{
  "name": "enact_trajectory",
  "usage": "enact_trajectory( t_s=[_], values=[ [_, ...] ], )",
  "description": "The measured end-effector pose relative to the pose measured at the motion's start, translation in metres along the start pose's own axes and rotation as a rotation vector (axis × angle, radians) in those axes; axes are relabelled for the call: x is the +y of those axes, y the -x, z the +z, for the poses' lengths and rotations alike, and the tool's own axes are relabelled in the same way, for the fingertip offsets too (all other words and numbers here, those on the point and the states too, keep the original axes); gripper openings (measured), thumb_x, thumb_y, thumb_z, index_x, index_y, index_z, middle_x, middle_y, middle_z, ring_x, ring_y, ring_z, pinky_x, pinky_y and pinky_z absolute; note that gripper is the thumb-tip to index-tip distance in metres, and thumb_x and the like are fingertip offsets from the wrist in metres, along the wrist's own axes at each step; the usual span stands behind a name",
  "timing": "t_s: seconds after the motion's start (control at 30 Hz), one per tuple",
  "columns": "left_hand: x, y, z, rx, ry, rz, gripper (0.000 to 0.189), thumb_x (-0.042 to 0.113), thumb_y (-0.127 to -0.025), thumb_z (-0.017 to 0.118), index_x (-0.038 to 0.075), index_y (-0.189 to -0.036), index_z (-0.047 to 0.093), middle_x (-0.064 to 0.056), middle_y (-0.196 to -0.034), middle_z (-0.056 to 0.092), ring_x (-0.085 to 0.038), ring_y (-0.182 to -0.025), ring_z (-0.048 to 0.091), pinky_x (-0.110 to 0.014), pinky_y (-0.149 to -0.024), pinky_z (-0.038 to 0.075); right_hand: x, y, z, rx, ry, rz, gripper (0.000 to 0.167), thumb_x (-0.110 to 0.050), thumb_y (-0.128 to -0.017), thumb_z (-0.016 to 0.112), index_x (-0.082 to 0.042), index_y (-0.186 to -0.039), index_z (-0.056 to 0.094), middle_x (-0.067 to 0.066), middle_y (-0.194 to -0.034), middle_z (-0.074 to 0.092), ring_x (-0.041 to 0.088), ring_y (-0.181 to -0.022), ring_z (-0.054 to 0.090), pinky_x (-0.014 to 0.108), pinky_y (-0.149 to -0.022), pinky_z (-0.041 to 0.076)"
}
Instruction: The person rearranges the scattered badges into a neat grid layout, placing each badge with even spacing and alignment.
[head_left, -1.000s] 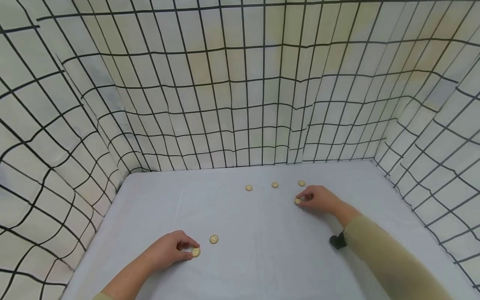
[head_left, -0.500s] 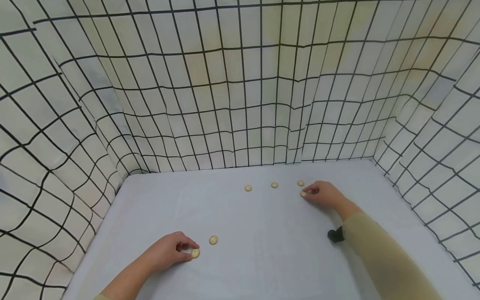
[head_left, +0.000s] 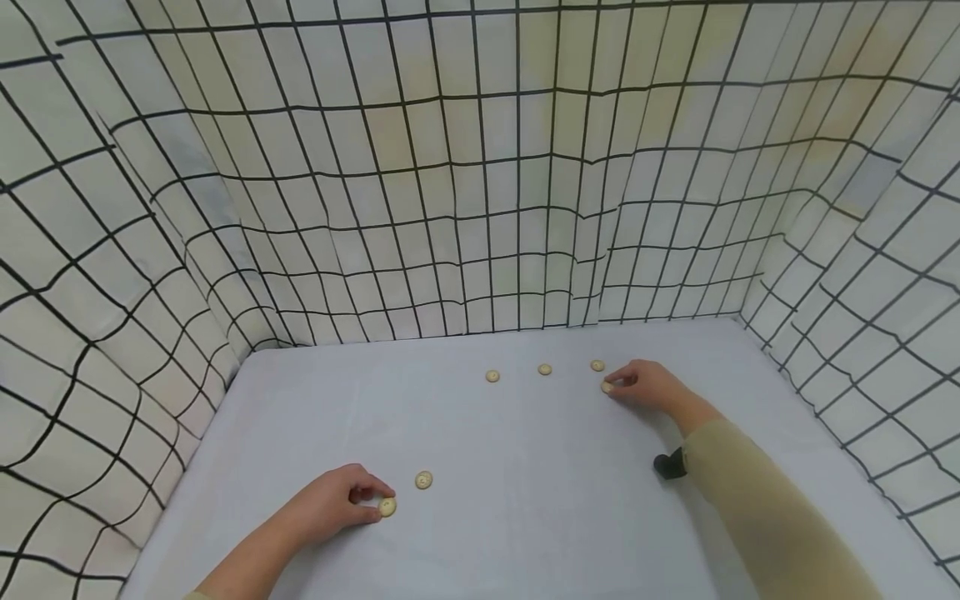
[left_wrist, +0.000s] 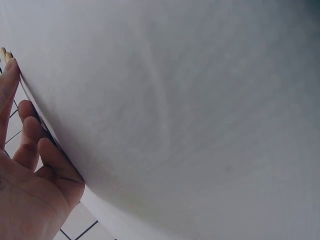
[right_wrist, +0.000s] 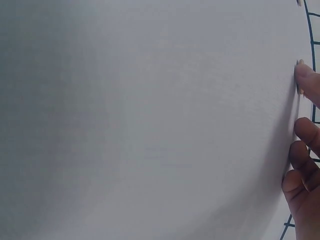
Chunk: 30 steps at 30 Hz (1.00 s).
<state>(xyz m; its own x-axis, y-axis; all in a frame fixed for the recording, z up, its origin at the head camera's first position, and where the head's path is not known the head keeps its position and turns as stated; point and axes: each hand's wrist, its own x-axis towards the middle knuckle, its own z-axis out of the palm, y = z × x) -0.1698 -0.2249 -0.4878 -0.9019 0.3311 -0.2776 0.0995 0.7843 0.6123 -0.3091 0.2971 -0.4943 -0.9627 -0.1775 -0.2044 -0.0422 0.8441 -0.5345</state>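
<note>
My left hand [head_left: 330, 502] rests at the front left of the table, thumb and forefinger pinching a pale round button [head_left: 387, 507] at its edge. Just up and right of it lies a second button [head_left: 423, 480], untouched. At the back right, my right hand [head_left: 647, 387] pinches another button [head_left: 607, 387], partly hidden by the fingertips. Behind that one, a button [head_left: 597, 365] ends a row that also has a middle button [head_left: 544, 369] and a left button [head_left: 492, 377]. In the left wrist view my left hand [left_wrist: 40, 175] shows low along the cloth; the right wrist view has my right hand [right_wrist: 307, 165] at its edge.
A white cloth [head_left: 480, 450] covers the table. White walls with a black grid [head_left: 450, 208] rise along its back and both sides. A black wrist camera [head_left: 670, 465] hangs under the right sleeve [head_left: 757, 508].
My right hand has slid its button back and slightly right, closer to the rightmost button of the row, and then stayed there. The left hand holds its place on its button.
</note>
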Motion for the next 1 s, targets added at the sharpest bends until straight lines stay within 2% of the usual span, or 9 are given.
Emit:
enact_trajectory(
  t_s=[0.4,0.73,1.0],
  values=[
    [0.0003,-0.0023,0.0013,0.008,-0.005,-0.004,0.023,0.027,-0.077,0.085,0.031,-0.098,0.075,0.006,-0.089,0.054,-0.016,-0.082,0.045,-0.028,-0.068,0.037,0.0018,0.0023,-0.0038,-0.005,-0.011,0.003,0.035,-0.026,-0.089,0.073,-0.013,-0.122,0.071,0.012,-0.115,0.062,0.028,-0.102,0.053,0.046,-0.087,0.044],
    [0.0006,0.004,-0.0023,0.002,-0.025,-0.016,0.024,0.026,-0.078,0.085,0.029,-0.1,0.076,0.006,-0.089,0.055,-0.015,-0.081,0.045,-0.027,-0.068,0.038,0.0036,-0.0012,0.0047,0.01,-0.057,0.013,0.038,-0.033,-0.088,0.074,-0.016,-0.121,0.071,0.015,-0.126,0.061,0.032,-0.113,0.054,0.05,-0.096,0.043],
    [0.0017,0.0008,-0.0011,0.002,-0.004,0.0,0.023,0.027,-0.078,0.085,0.03,-0.099,0.075,0.006,-0.09,0.055,-0.016,-0.082,0.046,-0.028,-0.068,0.038,0.0094,-0.0037,0.0036,0.013,-0.043,0.035,0.038,-0.034,-0.088,0.075,-0.017,-0.123,0.071,0.013,-0.124,0.061,0.029,-0.109,0.054,0.047,-0.093,0.044]
  ],
)
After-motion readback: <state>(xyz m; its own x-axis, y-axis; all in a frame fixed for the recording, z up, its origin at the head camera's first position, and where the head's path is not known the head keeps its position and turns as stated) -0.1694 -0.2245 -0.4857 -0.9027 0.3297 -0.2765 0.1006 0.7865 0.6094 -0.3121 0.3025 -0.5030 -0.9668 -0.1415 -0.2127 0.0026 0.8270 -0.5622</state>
